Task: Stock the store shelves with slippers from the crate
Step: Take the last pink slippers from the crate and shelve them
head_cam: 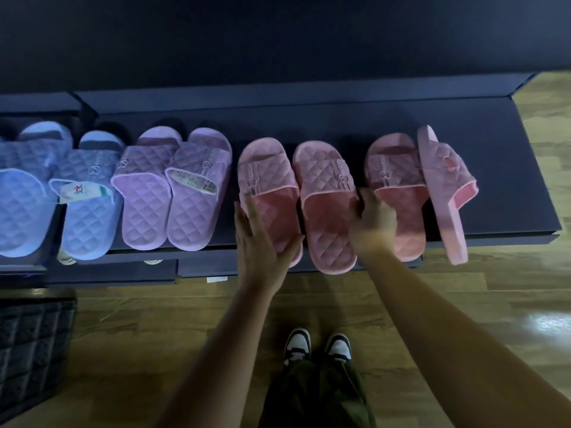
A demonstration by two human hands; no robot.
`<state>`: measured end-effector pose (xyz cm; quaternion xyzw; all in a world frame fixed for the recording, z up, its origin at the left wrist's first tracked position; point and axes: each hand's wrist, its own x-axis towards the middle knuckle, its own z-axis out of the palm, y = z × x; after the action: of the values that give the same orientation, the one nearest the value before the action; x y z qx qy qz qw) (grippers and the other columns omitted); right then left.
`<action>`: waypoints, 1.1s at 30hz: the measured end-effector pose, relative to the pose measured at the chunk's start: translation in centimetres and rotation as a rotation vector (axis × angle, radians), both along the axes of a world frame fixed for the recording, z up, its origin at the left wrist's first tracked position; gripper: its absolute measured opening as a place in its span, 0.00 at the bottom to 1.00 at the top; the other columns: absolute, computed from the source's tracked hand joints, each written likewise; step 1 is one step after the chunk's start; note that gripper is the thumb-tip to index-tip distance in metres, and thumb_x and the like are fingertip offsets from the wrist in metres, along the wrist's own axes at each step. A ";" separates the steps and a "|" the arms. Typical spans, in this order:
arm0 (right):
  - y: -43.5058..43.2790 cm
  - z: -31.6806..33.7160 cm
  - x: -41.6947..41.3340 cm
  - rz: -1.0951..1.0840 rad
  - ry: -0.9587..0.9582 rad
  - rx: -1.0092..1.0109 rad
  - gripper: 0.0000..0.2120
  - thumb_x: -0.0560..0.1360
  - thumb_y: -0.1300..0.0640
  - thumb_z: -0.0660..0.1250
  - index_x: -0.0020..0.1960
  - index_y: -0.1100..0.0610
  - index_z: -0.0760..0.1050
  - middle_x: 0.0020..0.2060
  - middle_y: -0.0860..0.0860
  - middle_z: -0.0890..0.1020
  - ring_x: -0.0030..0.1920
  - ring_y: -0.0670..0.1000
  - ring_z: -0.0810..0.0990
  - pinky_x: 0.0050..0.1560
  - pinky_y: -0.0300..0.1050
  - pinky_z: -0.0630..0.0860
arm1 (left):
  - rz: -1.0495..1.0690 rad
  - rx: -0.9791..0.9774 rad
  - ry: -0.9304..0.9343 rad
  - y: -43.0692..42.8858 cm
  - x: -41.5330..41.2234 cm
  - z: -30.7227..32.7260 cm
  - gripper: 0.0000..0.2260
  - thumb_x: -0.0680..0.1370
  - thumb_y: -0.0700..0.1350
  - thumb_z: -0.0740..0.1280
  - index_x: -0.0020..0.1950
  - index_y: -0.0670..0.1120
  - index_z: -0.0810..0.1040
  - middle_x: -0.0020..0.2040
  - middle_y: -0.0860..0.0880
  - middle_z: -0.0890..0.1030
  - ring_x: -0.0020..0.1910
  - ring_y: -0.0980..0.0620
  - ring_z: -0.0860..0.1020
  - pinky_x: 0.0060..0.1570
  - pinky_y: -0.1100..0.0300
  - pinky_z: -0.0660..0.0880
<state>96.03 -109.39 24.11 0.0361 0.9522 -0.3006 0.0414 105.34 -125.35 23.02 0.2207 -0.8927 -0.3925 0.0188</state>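
Left hand presses flat, fingers straight, on the left pink slipper; right hand, blurred, seems to pinch the right pink slipper by its edge. Both lie on the shelf, heels at its near edge. We judge them light, bendy foam, best gripped by the sidewall.

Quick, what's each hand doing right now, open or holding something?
Left hand: open, fingers flat on the leftmost pink slipper.
Right hand: closed, gripping the edge of the second pink slipper.
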 end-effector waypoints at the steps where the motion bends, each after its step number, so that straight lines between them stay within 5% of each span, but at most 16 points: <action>1: -0.1 0.0 0.1 -0.016 0.017 0.002 0.12 0.80 0.57 0.56 0.59 0.59 0.74 0.46 0.58 0.82 0.44 0.60 0.80 0.39 0.44 0.67 | -0.002 0.003 0.001 -0.2 -0.2 0.0 0.53 0.69 0.60 0.72 0.77 0.50 0.36 0.78 0.40 0.44 0.76 0.39 0.50 0.70 0.44 0.57; 5: -1.2 -0.2 -0.2 -0.079 0.051 -0.008 0.13 0.81 0.57 0.56 0.61 0.58 0.74 0.48 0.58 0.82 0.46 0.60 0.80 0.42 0.45 0.70 | -0.043 -0.037 0.010 -1.8 -1.1 0.0 0.56 0.66 0.59 0.75 0.77 0.47 0.37 0.78 0.43 0.43 0.77 0.43 0.48 0.68 0.46 0.60; 10: -2.8 0.1 -1.3 -0.062 0.073 -0.053 0.13 0.81 0.57 0.56 0.59 0.58 0.76 0.48 0.57 0.83 0.46 0.59 0.80 0.40 0.43 0.67 | -0.048 -0.067 0.035 -3.6 -3.4 0.5 0.57 0.64 0.53 0.78 0.77 0.40 0.40 0.78 0.43 0.42 0.76 0.49 0.41 0.70 0.58 0.47; 16: -3.1 0.5 -2.6 0.025 -0.015 -0.124 0.13 0.80 0.59 0.55 0.60 0.59 0.74 0.51 0.57 0.82 0.50 0.59 0.80 0.44 0.45 0.72 | -0.065 -0.185 -0.035 -4.9 -4.7 0.8 0.55 0.66 0.53 0.77 0.77 0.39 0.41 0.78 0.41 0.45 0.77 0.44 0.46 0.74 0.50 0.52; 19: -1.5 2.0 -2.4 0.059 -0.006 -0.188 0.18 0.78 0.61 0.59 0.68 0.58 0.71 0.54 0.55 0.82 0.51 0.53 0.81 0.47 0.36 0.72 | 0.021 -0.256 -0.016 -2.8 -4.6 1.6 0.46 0.72 0.53 0.71 0.77 0.41 0.46 0.78 0.39 0.49 0.76 0.40 0.49 0.73 0.44 0.55; 22: 2.3 5.1 -2.6 0.011 0.197 -0.185 0.12 0.76 0.60 0.63 0.58 0.57 0.77 0.44 0.50 0.82 0.39 0.46 0.77 0.39 0.29 0.70 | 0.058 -0.331 0.133 0.9 -4.8 2.7 0.29 0.78 0.50 0.63 0.75 0.40 0.59 0.75 0.37 0.59 0.75 0.39 0.56 0.72 0.44 0.59; 27: 11.8 6.9 -3.1 -0.122 0.453 -0.183 0.11 0.72 0.62 0.62 0.52 0.57 0.78 0.44 0.47 0.79 0.40 0.42 0.74 0.39 0.25 0.67 | -0.122 -0.209 0.368 8.3 -6.2 3.8 0.13 0.79 0.42 0.62 0.62 0.40 0.75 0.62 0.42 0.75 0.64 0.45 0.72 0.64 0.56 0.67; 31: 16.9 3.7 -2.6 -0.309 0.214 -0.227 0.15 0.72 0.56 0.66 0.58 0.59 0.73 0.51 0.55 0.77 0.45 0.52 0.77 0.43 0.43 0.72 | -0.153 -0.009 0.305 13.4 -6.7 3.1 0.08 0.79 0.45 0.60 0.57 0.45 0.73 0.52 0.47 0.78 0.48 0.51 0.77 0.46 0.55 0.77; 33: 17.9 2.6 -2.5 -0.385 0.034 -0.371 0.15 0.73 0.57 0.67 0.58 0.57 0.70 0.52 0.52 0.77 0.46 0.50 0.77 0.44 0.44 0.72 | -0.059 0.049 0.266 14.8 -7.1 2.4 0.04 0.80 0.46 0.61 0.53 0.48 0.70 0.48 0.49 0.78 0.44 0.53 0.78 0.42 0.53 0.78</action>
<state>93.57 -91.48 26.73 0.2032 0.8570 -0.4729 -0.0268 98.27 -110.56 25.46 0.1409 -0.8785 -0.4403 0.1202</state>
